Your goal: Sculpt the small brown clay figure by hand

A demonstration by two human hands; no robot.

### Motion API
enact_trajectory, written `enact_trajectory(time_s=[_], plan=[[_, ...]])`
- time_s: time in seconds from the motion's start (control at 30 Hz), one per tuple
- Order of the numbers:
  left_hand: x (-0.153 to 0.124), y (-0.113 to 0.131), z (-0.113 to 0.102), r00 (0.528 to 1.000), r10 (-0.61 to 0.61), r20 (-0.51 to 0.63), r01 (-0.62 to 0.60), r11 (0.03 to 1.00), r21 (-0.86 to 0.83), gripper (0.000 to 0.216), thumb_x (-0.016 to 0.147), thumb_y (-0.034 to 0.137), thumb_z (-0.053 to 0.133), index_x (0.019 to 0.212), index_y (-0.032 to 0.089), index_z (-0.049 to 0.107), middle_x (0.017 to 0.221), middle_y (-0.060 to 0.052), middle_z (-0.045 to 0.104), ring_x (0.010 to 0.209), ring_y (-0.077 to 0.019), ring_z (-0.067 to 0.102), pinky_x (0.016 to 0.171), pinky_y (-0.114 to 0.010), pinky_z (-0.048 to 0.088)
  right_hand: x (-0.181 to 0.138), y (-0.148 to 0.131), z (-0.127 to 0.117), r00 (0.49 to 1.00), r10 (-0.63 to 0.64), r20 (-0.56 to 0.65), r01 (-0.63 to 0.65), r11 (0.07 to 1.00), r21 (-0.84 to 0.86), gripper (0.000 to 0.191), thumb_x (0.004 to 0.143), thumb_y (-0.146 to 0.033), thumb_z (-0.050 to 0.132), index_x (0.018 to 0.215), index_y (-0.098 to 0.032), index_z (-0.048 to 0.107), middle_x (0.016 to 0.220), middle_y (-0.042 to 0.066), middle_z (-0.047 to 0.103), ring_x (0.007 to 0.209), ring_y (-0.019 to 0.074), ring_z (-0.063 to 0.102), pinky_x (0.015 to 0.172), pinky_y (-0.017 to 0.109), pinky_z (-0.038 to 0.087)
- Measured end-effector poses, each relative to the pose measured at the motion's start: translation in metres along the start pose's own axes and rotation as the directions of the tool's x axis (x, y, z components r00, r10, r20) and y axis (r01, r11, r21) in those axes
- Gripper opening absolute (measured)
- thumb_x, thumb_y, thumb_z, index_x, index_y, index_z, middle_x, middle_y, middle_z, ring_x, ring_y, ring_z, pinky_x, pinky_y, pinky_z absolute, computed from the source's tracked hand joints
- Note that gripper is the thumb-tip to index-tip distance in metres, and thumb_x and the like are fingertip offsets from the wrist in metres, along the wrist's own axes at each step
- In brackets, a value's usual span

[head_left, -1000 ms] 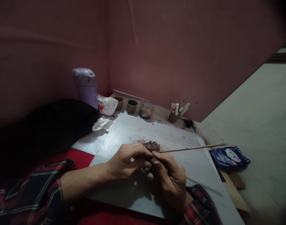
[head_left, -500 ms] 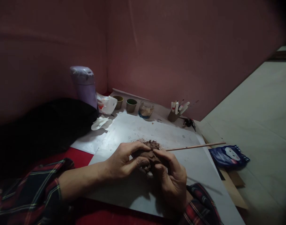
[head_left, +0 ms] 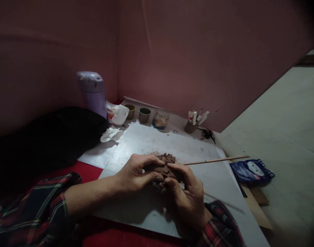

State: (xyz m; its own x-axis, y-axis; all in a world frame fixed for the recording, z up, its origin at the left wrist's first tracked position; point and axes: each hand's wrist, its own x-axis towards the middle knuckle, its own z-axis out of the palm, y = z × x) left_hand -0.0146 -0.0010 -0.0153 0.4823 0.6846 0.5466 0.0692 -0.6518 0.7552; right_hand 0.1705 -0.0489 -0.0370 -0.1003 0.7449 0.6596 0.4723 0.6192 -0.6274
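A lump of brown clay (head_left: pixel 162 170) is held between my two hands, above the white sheet (head_left: pixel 136 206). My left hand (head_left: pixel 136 173) grips its left side, thumb at the near face and fingers over the top. On the other side my right hand (head_left: pixel 189 192) pinches the clay, with its thumb close to the left thumb. Both thumbs are smeared brown. Just behind the hands lie crumbs and bits of clay (head_left: pixel 168 157). A thin wooden stick (head_left: pixel 218 160) rests on the sheet, running right from behind my right hand.
Along the back stand a purple bottle (head_left: pixel 92 96), two small cups (head_left: pixel 144 116), a glass bowl (head_left: pixel 160 120) and a pot of pens (head_left: pixel 191 127). Crumpled tissue (head_left: pixel 110 134) and black cloth (head_left: pixel 69 133) lie left. A blue pouch (head_left: pixel 252 171) sits beyond the right edge.
My right thumb has shifted up and left on the clay, nearer to the left thumb. A small blurred bit shows below the hands. My left hand has hardly moved.
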Motion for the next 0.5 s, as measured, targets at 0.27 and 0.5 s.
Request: enact_trajectory(time_s=[0.27,0.5], plan=[[0.0005,0.0008,0.0009,1.000,-0.006,-0.009,0.006,1.000,0.000,0.018,0.078,0.013,0.064,0.095,0.012,0.069,0.081,-0.007,0.075,0.070,-0.0144,0.070,0.064,-0.021,0.054,0.0003,-0.0009,0.0001,1.000,-0.004,0.017,0.004,1.000,0.023,0.023,0.089,-0.020,0.061,0.112,-0.023,0.058,0.092,0.002,0.070,0.080,0.0135,0.069,0.068,0.023,0.057],[-0.0009,0.0004,0.0010,0.999,-0.040,0.017,0.040,0.999,0.000,0.020,0.078,0.012,0.061,0.097,0.012,0.067,0.083,-0.006,0.074,0.073,-0.0154,0.069,0.067,-0.023,0.054,-0.0003,-0.0007,0.0002,1.000,0.014,-0.001,-0.014,0.999,0.031,0.021,0.089,-0.023,0.061,0.110,-0.023,0.059,0.091,0.001,0.070,0.080,0.0131,0.070,0.067,0.021,0.057]])
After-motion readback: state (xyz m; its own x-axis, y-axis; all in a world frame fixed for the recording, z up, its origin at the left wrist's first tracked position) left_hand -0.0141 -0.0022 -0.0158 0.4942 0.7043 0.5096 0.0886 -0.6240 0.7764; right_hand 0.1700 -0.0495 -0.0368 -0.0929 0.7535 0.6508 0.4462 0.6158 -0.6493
